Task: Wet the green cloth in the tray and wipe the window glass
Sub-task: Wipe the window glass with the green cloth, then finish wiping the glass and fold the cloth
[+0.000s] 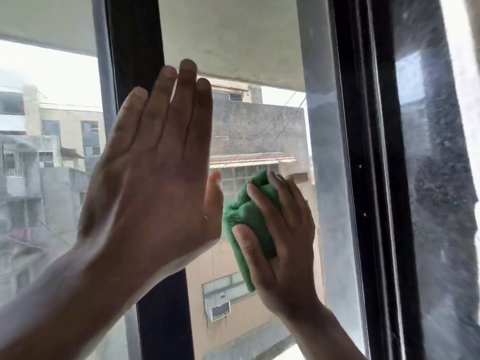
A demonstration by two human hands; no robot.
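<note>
My right hand (280,245) presses a bunched green cloth (241,216) against the window glass (259,120) of the middle pane, low and right of centre. The fingers are spread over the cloth and hold it to the pane. My left hand (155,167) lies flat and open, fingers together and pointing up, over the black vertical frame bar (135,42) and the glass beside it. It holds nothing. No tray is in view.
A second thick black frame post (376,152) stands to the right, with a dusty, streaked pane (441,178) beyond it. Another pane (52,152) lies left of the bar. Buildings and an air conditioner show through the glass.
</note>
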